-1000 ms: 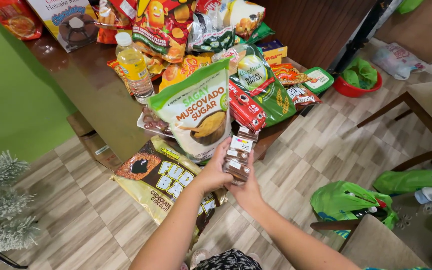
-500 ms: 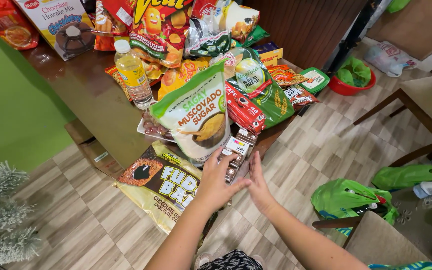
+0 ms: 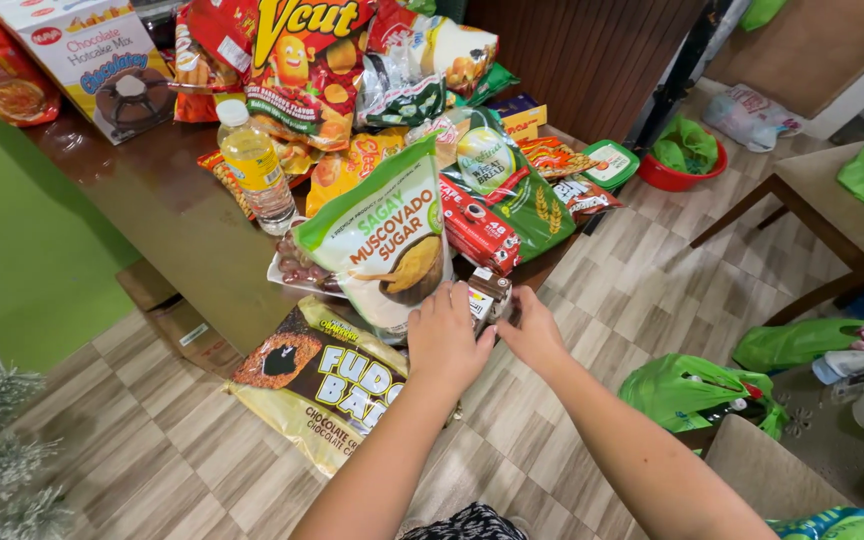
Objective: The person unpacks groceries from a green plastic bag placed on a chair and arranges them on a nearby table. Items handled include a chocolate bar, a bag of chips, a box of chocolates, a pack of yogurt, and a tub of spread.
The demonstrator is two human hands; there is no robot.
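A strip of small brown sachets [image 3: 490,290] stands at the front edge of the brown table [image 3: 182,230]. My left hand [image 3: 447,338] is curled around its left side and hides the lower part. On the strip's right side, my right hand [image 3: 532,333] has its fingers closed on it. Just behind the strip leans a white and green sugar bag [image 3: 382,235]. A long red pack of coffee sachets [image 3: 479,228] lies to the right of the sugar bag. A brown and yellow bag of chocolate bars [image 3: 322,385] leans against the table below my left hand.
The table is crowded with snack bags, a green bread bag [image 3: 512,180], a yellow oil bottle [image 3: 252,165] and a cake mix box [image 3: 102,65]. On the tiled floor are a green plastic bag [image 3: 692,390], a red basin [image 3: 687,165] and a cardboard box [image 3: 177,320]. A wooden chair [image 3: 832,200] stands at right.
The sachet strip went from held up in front of me to standing at the table edge. Both hands moved forward with it, and the right hand closed back on it.
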